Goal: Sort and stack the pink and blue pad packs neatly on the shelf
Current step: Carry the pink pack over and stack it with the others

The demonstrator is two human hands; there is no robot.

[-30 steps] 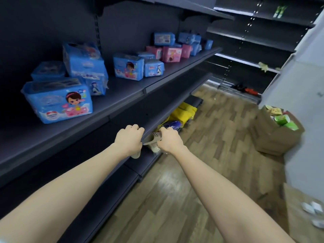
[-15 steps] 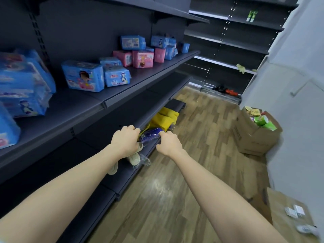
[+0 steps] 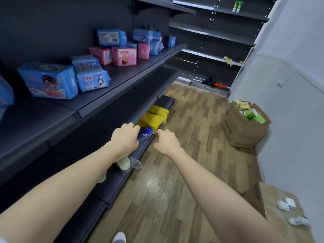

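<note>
Pink and blue pad packs (image 3: 123, 56) lie mixed on the shelf (image 3: 126, 74) at 10 o'clock. Left hand (image 3: 125, 137) curled before a blue roll (image 3: 145, 133), grip unclear; right hand (image 3: 166, 142) fisted, empty. Cardboard box (image 3: 243, 135) at 3 o'clock.

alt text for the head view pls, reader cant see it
Two bare arms reach forward in a shop aisle, left hand and right hand both curled. Blue pad packs and pink pad packs sit mixed on the dark shelf at left; a cardboard box stands on the floor at right.
</note>
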